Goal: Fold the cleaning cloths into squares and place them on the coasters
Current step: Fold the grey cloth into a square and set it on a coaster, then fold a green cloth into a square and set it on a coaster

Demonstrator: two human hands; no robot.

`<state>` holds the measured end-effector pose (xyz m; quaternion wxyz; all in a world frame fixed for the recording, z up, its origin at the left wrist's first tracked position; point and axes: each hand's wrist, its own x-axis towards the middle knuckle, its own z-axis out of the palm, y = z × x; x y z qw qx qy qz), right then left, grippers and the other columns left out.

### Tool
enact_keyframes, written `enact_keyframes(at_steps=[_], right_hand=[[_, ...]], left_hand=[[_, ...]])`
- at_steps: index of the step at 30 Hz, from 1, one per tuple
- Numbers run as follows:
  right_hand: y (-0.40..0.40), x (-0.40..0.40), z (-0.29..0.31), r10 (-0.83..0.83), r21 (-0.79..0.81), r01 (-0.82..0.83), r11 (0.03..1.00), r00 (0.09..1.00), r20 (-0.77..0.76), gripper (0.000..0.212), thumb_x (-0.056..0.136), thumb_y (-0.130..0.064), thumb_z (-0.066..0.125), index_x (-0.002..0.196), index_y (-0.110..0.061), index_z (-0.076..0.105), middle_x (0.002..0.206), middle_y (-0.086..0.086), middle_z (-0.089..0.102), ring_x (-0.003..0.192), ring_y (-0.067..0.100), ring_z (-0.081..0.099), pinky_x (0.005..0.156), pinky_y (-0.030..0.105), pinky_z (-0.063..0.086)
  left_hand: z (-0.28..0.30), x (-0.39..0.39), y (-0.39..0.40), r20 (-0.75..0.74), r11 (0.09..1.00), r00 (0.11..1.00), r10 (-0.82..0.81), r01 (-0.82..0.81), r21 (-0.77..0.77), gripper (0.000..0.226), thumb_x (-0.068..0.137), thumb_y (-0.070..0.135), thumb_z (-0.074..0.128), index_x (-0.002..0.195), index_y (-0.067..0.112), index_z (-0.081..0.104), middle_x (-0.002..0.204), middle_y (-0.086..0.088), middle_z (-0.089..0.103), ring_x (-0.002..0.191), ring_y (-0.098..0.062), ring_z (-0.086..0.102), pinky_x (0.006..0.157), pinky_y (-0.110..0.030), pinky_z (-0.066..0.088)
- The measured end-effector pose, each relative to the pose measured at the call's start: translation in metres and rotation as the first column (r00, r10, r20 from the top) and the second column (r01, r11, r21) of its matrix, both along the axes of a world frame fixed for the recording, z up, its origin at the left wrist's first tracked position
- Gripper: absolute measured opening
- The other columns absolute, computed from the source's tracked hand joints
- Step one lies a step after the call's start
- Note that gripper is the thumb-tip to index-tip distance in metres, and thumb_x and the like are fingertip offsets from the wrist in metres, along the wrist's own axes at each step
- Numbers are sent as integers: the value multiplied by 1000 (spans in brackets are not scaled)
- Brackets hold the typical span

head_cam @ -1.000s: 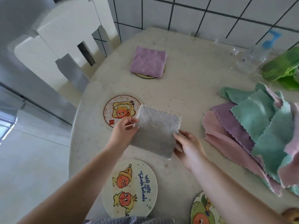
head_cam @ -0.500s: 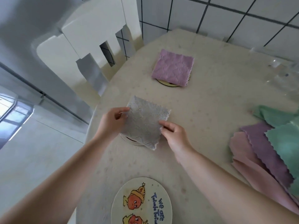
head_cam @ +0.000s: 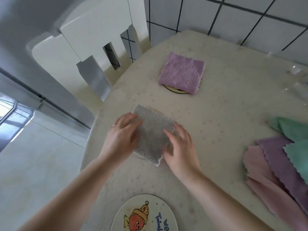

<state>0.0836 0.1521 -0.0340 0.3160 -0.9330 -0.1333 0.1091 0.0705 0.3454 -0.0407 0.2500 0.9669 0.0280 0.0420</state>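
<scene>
Left fingers: mine lie straight and flat on the left side of the grey cloth (head_cam: 153, 134), pressing it down; a ring shows on one.
Right fingers: also straight and spread, laid flat on the cloth's right edge, holding nothing in a pinch.
Left hand (head_cam: 122, 136): at 9 o'clock of the cloth.
Right hand (head_cam: 180, 145): at 3 o'clock of the cloth.
Grey cloth: folded to a square, lying flat on the table (head_cam: 233, 105) between my hands; a thin pale rim peeks out at its 12 o'clock edge, but I cannot tell if that is a coaster.
Purple cloth (head_cam: 181, 75): folded square at 1 o'clock from my hands, resting on a round coaster (head_cam: 173, 90) whose rim shows below it.
Picture coaster (head_cam: 145, 214): at 6 o'clock, bare, with a cartoon figure.
Loose cloths (head_cam: 280, 162): pink, purple and green, heaped at 3 o'clock.
Chair (head_cam: 93, 39): white, at 11 o'clock beside the table.
</scene>
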Motion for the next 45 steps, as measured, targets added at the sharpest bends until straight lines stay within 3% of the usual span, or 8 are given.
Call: enact_keyframes(at_steps=[4,6,11,15,21,30,39,45], right_hand=[[3,-2,-8,163,-218,-177,960,983,-82,66,85,-38,58,142,-32,27,156,1,3,143,17,0,116,43,8],[1,-4,-14,170,-245,-185,952,982,-83,68,86,-45,54,144,-33,21,157,-1,-1,143,17,-2,114,44,5],[-1,1,-12,190,-274,-210,938,977,-99,69,86,-44,53,144,-34,17,156,-2,-6,143,17,-5,114,46,3],[-17,-3,3,133,-182,-146,972,988,-84,69,85,-39,58,144,-34,22,156,0,4,143,16,2,116,40,6],[-67,-28,27,-60,-39,58,998,997,-53,67,82,-34,66,140,-27,35,153,0,20,140,17,17,114,32,18],[-153,-114,46,-274,75,274,959,962,0,49,82,-31,67,128,-24,52,141,0,41,134,13,32,105,23,25],[-250,-191,34,-430,47,433,900,900,-75,48,83,-33,65,129,-28,51,145,-6,36,132,12,33,107,33,29],[-344,-212,31,-426,30,431,902,900,-96,47,82,-27,67,127,-25,54,141,-3,41,130,15,36,100,23,26]], left_hand=[[-10,-10,-19,-160,952,966,-204,233,197,66,77,53,39,134,21,47,144,-4,41,136,-23,33,114,-34,15],[-15,-14,-20,-189,949,963,-189,229,216,69,82,60,30,142,26,33,152,1,23,142,-17,15,114,-33,0],[-15,-9,-23,-222,951,962,-160,210,226,75,78,66,23,145,33,21,156,3,11,144,-17,-2,115,-34,-9],[-3,-5,-25,-338,968,941,15,71,242,78,77,68,45,144,41,15,157,4,-3,142,-22,-16,114,-46,-11],[31,-16,-61,-234,987,966,-112,135,84,62,85,42,58,141,33,32,153,4,23,144,-17,4,117,-42,1],[52,-74,-167,-106,892,888,-447,434,-126,50,84,42,60,131,26,48,138,4,46,132,-15,34,108,-34,28],[51,-114,-282,-224,831,802,-553,511,-220,46,86,33,61,129,20,50,134,1,49,125,-15,41,107,-35,31],[42,-135,-369,-248,835,801,-545,489,-254,44,85,30,63,127,18,52,133,0,51,125,-16,42,106,-35,31]])
